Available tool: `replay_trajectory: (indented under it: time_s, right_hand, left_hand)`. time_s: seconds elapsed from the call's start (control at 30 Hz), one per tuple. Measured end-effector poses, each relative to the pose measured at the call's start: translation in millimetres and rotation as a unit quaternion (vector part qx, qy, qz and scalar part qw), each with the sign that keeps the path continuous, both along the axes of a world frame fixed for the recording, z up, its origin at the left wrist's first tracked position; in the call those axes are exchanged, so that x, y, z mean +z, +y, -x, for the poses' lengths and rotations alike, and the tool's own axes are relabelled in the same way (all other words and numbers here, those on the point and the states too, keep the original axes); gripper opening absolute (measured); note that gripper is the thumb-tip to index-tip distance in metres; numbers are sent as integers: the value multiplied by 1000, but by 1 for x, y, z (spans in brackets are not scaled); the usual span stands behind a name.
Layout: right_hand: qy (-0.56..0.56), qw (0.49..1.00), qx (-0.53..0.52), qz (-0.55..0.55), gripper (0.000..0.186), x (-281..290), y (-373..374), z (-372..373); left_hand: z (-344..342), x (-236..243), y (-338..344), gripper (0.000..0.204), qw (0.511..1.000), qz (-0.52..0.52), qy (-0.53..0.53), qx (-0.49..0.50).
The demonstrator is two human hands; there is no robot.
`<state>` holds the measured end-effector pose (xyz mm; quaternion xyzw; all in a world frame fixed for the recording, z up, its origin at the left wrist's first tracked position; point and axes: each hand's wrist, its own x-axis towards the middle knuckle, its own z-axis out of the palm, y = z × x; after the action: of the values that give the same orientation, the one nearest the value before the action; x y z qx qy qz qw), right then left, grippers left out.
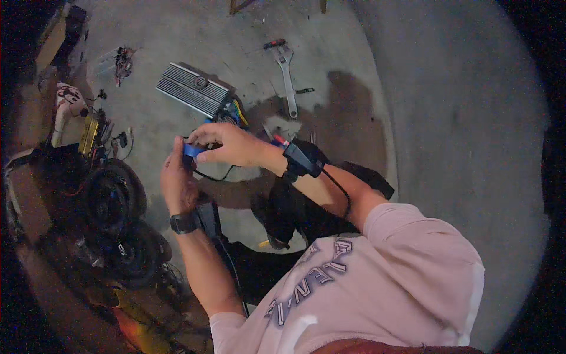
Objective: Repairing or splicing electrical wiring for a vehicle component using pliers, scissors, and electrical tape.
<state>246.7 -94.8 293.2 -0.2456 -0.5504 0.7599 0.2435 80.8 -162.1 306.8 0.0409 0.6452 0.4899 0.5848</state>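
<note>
My left hand (177, 180) and my right hand (233, 146) meet in front of me. Between their fingers is a small blue roll (191, 151) that looks like tape. The left fingers close on its left side, while the right thumb and fingertips pinch it from the right. Just beyond my hands lies a silver finned metal box (193, 89) on the floor, with a round dark emblem and a bundle of coloured wires (236, 113) at its near right end. A thin black cable (215, 177) runs below my right hand.
An adjustable wrench (286, 79) lies on the concrete floor, right of the box, by a red-and-black tool (275, 43). Tangled wires (122, 64) sit far left. Along the left side are coiled black cables or tubes (109, 197), a gold-coloured piece (89, 135) and cardboard (29, 197).
</note>
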Motion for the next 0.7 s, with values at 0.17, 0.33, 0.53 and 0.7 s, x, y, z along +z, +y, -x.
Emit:
replay_trajectory:
  time_s: [0.17,0.33,0.53,0.7]
  right_hand:
    - [-25,999,8,-47,46,0,-5,-12]
    - [-17,1000,-1,23,44,-1,-7,-7]
    - [-91,987,-97,94,30,-10,-16,5]
    - [-138,981,-113,77,28,-12,-10,0]
  left_hand:
    - [-15,11,1,28,997,-52,46,-17]
    - [-18,26,7,28,991,26,127,-18]
    - [-16,5,4,29,990,-28,130,-45]
    - [-17,17,3,27,993,-13,112,-33]
